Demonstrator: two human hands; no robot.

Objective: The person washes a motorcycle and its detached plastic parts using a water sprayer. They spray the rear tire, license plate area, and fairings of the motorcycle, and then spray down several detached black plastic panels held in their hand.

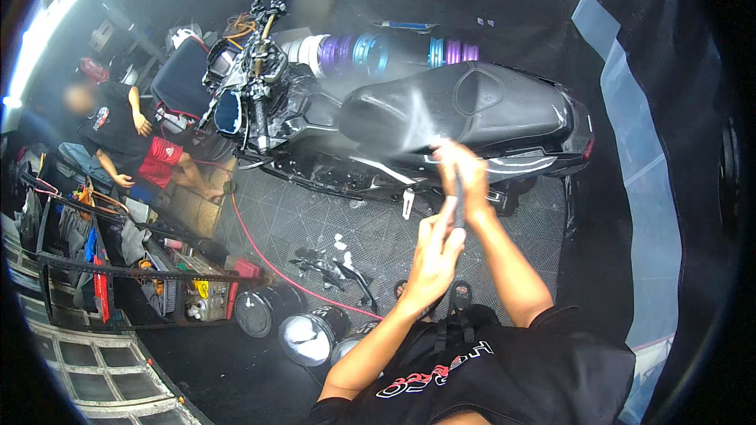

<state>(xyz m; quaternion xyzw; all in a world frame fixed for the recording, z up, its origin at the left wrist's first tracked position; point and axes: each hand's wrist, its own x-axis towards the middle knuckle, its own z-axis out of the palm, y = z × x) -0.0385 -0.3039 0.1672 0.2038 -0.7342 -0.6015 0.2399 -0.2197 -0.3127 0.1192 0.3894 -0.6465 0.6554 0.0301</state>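
Both of my hands grip a dark spray wand (pixel 459 198). My right hand (pixel 466 171) is wrapped around its front part, close to the seat's near side. Lower down, my left hand (pixel 436 254) holds the rear part. A whitish streak of spray (pixel 418 115) fans from the front end over the black seat (pixel 502 100) of a motor scooter (pixel 322 106). The wand's tip is largely hidden by my right hand and the mist. White foam spots the scooter's dark bodywork, and its handlebar (pixel 260 71) points to the left.
Behind the scooter lie purple, blue and white wheel rims (pixel 336 54). Another person (pixel 121 112) sits at the left. A red hose (pixel 266 260) crosses the tiled floor past black trim pieces (pixel 342 274) and buckets (pixel 307 336). A shelf rack (pixel 147 274) stands lower left.
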